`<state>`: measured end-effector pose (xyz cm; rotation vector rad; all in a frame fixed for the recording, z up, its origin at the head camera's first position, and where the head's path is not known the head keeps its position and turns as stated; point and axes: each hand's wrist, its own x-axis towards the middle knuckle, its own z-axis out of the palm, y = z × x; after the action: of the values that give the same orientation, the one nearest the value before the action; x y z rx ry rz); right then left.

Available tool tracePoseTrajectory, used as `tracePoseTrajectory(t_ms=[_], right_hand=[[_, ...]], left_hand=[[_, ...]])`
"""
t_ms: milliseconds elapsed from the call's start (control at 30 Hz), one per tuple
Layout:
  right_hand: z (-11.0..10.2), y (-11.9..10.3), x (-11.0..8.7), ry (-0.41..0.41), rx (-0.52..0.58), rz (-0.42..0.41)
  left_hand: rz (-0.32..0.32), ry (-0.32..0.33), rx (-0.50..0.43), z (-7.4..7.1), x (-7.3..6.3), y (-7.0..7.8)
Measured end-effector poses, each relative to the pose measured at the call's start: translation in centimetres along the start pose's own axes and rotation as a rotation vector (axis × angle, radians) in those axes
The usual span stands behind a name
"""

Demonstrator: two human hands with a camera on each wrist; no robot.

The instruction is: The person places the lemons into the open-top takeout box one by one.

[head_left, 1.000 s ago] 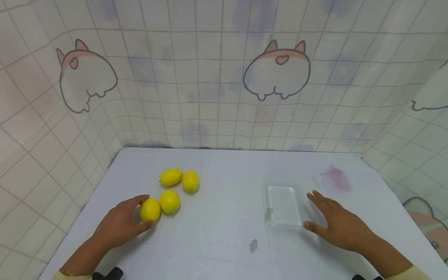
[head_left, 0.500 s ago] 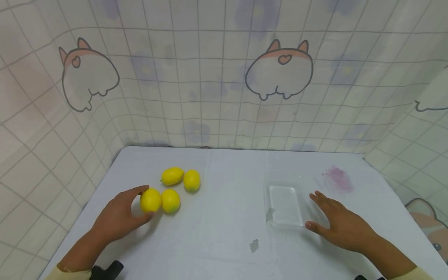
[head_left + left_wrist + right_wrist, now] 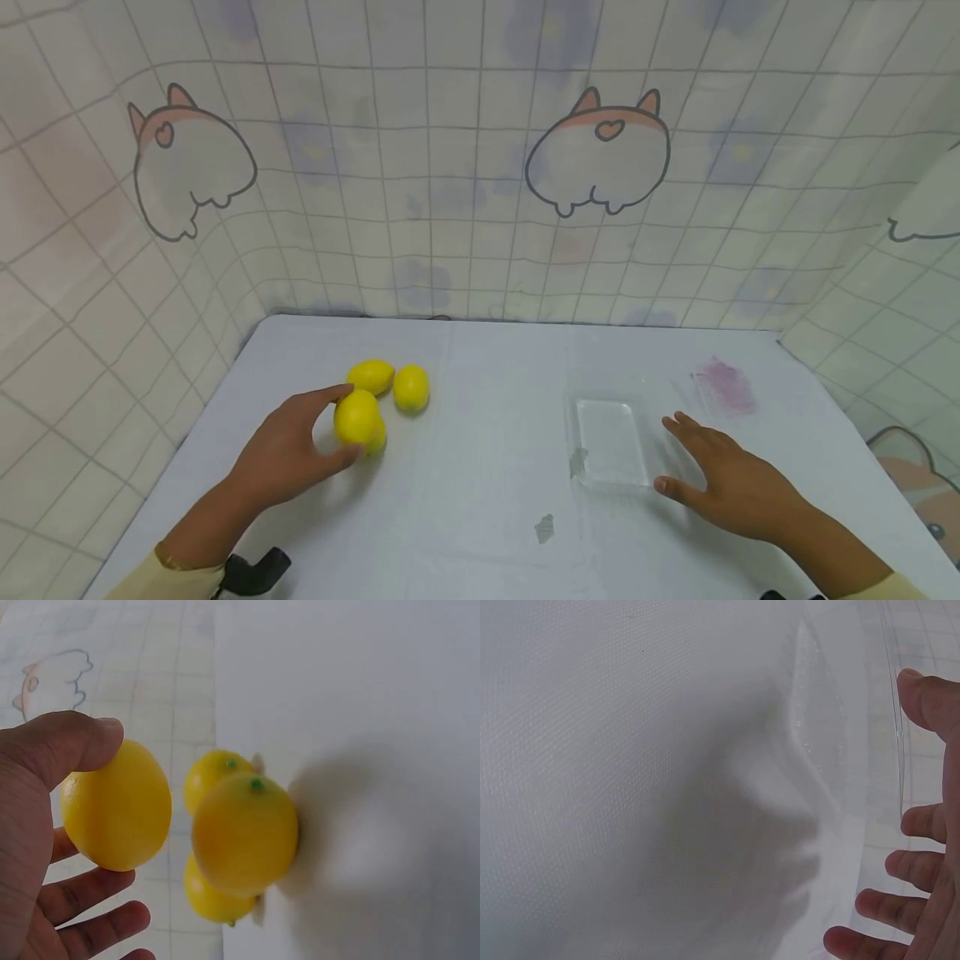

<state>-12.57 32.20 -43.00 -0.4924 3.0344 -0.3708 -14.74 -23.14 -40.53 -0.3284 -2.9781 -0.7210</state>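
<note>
My left hand [image 3: 288, 454] pinches a yellow lemon [image 3: 118, 810] between thumb and fingers, lifted off the table. In the head view this lemon partly covers a second lemon [image 3: 246, 840], which stands on the table. Two more lemons, one lying on its side [image 3: 371, 377] and another to its right [image 3: 411, 389], are just behind. At the right, my right hand [image 3: 735, 483] has its fingers spread beside a clear plastic tray [image 3: 573, 433]. Thumb and fingers are at the tray's right edge in the right wrist view; whether they touch it I cannot tell.
A white cloth covers the table [image 3: 480, 517]. Grey tape pieces lie at the tray's left edge and on the cloth [image 3: 544, 528]. A pink stain [image 3: 725, 385] marks the back right. Patterned curtains [image 3: 450, 167] enclose the back and sides.
My left hand has lifted the lemon from the table and carried it right, over in front of the neighbouring lemon. My right hand stays by the tray, nearly unmoved.
</note>
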Motion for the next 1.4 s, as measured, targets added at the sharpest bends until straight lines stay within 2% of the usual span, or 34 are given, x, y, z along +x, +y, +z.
tracePoseTrajectory(t_ms=[367, 700, 1067, 1400], right_hand=[[0.1, 0.0, 0.0, 0.004, -0.012, -0.007], [-0.1, -0.2, 0.2, 0.006, -0.02, -0.011], [0.0, -0.2, 0.1, -0.007, -0.029, -0.002], [-0.2, -0.4, 0.3, -0.018, -0.049, 0.001]], left_hand=[[0.089, 0.031, -0.066, 1.6, 1.2, 3.2], [0.136, 0.003, -0.076, 2.7, 2.1, 5.5], [0.141, -0.031, -0.099, 3.5, 2.9, 6.6], [0.177, -0.042, -0.131, 4.1, 3.5, 7.7]])
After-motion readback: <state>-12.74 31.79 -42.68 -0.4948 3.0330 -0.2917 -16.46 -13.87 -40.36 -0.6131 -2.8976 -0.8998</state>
